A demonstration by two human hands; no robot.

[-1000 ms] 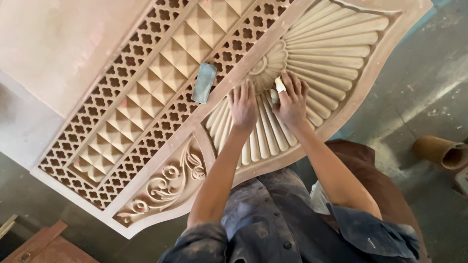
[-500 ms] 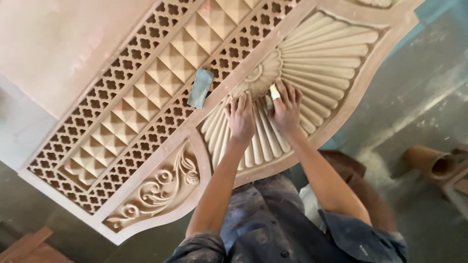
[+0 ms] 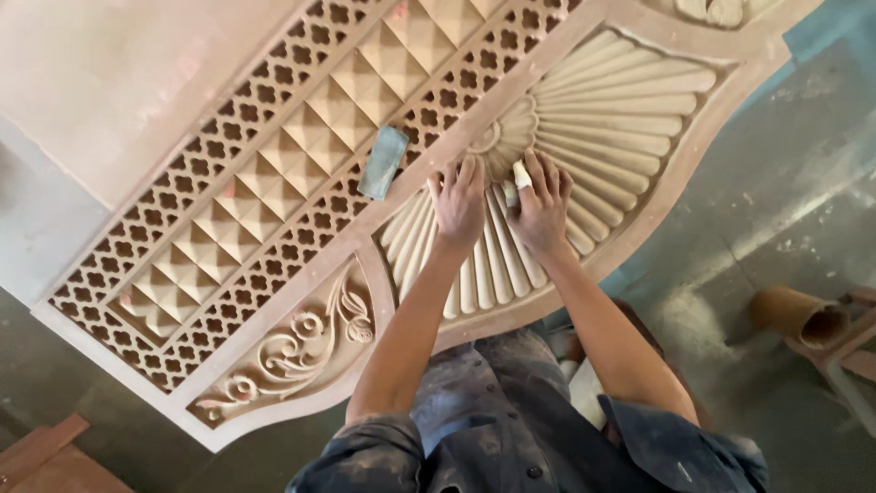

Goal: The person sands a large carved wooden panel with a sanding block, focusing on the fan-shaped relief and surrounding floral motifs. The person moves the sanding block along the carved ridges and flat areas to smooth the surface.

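Observation:
A large carved wooden panel (image 3: 274, 274) lies under me, with lattice bands, pyramid squares, a scroll carving and a fluted fan (image 3: 620, 110). My left hand (image 3: 459, 203) rests flat on the fan's ribs with its fingers spread, near the fan's hub. Beside it my right hand (image 3: 540, 210) presses a small pale folded piece of sandpaper (image 3: 521, 174) into a groove between ribs. The two hands sit close together, almost touching.
A grey-blue sanding block (image 3: 383, 162) lies on the lattice band just left of my left hand. A brown cardboard tube (image 3: 798, 315) lies on the concrete floor at the right. Reddish wood pieces (image 3: 41, 452) sit at the bottom left corner.
Both hands stay on the fan ribs with small rubbing shifts toward the hub. The view has drifted, so the panel sits lower and more to the right.

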